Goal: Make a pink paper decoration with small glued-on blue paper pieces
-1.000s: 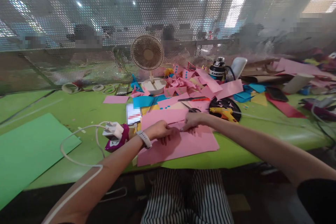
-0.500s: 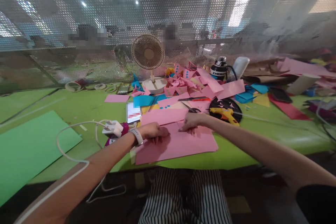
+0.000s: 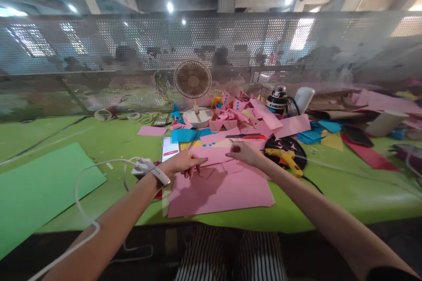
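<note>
A large pink paper sheet (image 3: 224, 191) lies on the green table in front of me, with a narrower pink strip (image 3: 216, 154) along its far edge. My left hand (image 3: 183, 162), with a white watch on the wrist, rests on the strip's left end, its fingers stretched along the paper. Over the strip's right end sits my right hand (image 3: 244, 153), fingers curled and pinching the paper's edge. Small folded pink pieces (image 3: 231, 167) lie between the hands.
A yellow glue gun (image 3: 285, 156) on a black mat and scissors (image 3: 245, 136) lie right of my hands. A phone (image 3: 170, 149), a white charger with cable (image 3: 142, 166), a green sheet (image 3: 36, 189) sit left. A small fan (image 3: 193, 83), paper scraps and a bottle (image 3: 278, 99) stand behind.
Both hands have moved farther from me, from the big sheet up onto the pink strip. The view has tilted upward. The left fingers are now stretched out.
</note>
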Demonstrator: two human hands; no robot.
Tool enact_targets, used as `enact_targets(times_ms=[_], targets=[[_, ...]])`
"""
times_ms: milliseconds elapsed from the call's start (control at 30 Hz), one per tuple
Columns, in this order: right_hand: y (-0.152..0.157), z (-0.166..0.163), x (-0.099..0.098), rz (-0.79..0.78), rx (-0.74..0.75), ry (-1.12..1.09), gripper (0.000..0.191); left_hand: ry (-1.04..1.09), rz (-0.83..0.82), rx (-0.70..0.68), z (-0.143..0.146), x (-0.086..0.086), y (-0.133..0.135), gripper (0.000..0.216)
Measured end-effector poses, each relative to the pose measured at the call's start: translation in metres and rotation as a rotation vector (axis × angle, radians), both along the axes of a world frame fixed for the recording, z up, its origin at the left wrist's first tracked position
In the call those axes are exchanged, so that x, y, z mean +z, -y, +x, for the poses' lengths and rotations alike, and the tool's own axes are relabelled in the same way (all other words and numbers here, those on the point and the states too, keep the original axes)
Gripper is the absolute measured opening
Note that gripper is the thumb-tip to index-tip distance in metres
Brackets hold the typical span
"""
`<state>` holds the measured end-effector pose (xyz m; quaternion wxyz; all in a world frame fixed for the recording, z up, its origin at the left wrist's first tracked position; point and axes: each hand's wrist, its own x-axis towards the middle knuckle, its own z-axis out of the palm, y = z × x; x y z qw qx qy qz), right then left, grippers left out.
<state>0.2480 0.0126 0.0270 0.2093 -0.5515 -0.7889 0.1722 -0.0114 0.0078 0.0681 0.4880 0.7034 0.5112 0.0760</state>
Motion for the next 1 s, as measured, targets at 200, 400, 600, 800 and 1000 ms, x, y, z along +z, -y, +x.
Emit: enact_targets(times_ms=[200, 400, 600, 800, 1000], targets=[[-0.007, -0.003, -0.020, 0.189, 0.077, 0.042, 0.024, 0.330, 0.205, 0.160, 0.037, -0.011, -0.015, 0.048], [-0.004, -0.008, -0.034, 0.297, 0.140, 0.024, 0.006, 0.401, 0.290, 0.140, 0.049, -0.036, -0.028, 0.046], [-0.010, -0.011, -0.035, 0.365, 0.264, 0.016, 0.004, 0.124, 0.624, 0.033, 0.042, -0.052, -0.033, 0.039], [-0.007, -0.003, -0.023, 0.752, 0.341, 0.059, 0.014, 0.184, 0.332, -0.012, 0.042, -0.044, -0.028, 0.039], [-0.001, -0.001, -0.017, 0.862, 0.434, 0.117, 0.019, 0.523, -0.146, 0.021, 0.040, -0.025, -0.015, 0.028]])
